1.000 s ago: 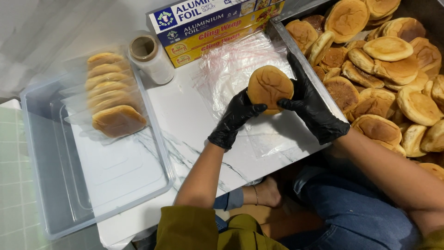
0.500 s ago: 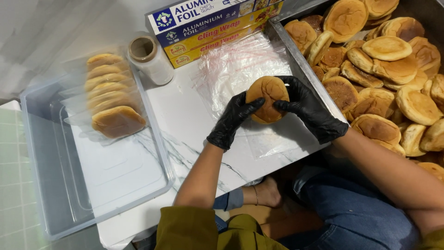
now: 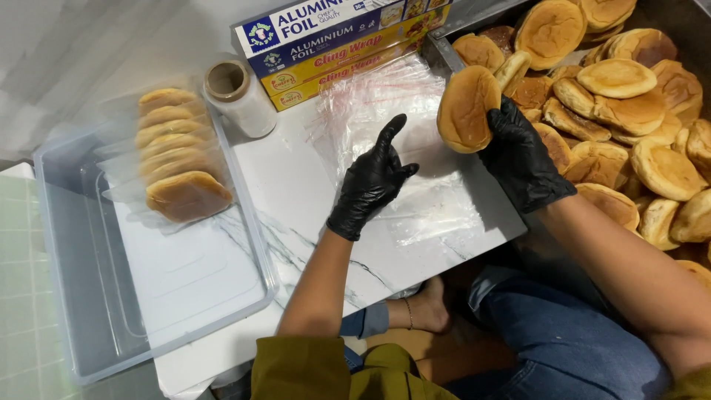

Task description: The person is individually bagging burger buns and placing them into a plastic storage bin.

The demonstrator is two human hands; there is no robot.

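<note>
Both my hands wear black gloves. My right hand [image 3: 522, 159] grips a round golden bun [image 3: 466, 110], held on edge near the corner of the metal tray [image 3: 437, 52] full of buns. My left hand [image 3: 370, 181] hovers with fingers apart over a pile of clear plastic bags [image 3: 385, 104] on the white marble counter [image 3: 289, 192]; it holds nothing. To the left, a row of bagged buns [image 3: 174, 152] stands in a clear plastic tub [image 3: 81, 296].
A roll of clear wrap [image 3: 238, 96] stands upright by the tub. Boxes of foil and cling wrap [image 3: 333, 44] lie along the counter's far side. Loose buns [image 3: 629, 111] fill the tray at right. My knees and bare foot show under the counter's near edge.
My left hand has let go of the bun and moved down-left with fingers apart. My right hand has lifted the bun up and to the right, toward the tray.
</note>
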